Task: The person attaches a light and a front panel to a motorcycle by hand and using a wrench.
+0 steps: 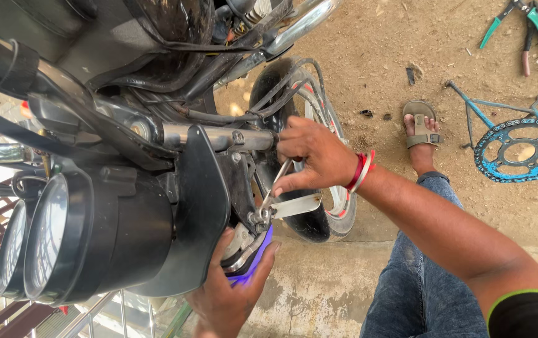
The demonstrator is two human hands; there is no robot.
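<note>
I look down over the front of a motorcycle. My right hand [316, 156], with red bangles at the wrist, grips a thin metal spanner [275, 188]. The spanner's head sits on a small bolt [259, 217] on a bracket under the black fairing panel [197, 206]. My left hand [228, 297] reaches up from below and cups a small part with a purple-blue glow [258, 255] right under that bolt. A flat silver tab [297, 205] sticks out beside the bolt. The fork tube [219, 136] runs just above my right hand.
Two round instrument dials [37, 241] sit at lower left. The front wheel [319, 125] stands behind my hands. My sandalled foot [421, 125] rests on dirt. A blue sprocket with chain [522, 150] and green-handled pliers [522, 22] lie on the ground at right. A concrete step [331, 281] lies below.
</note>
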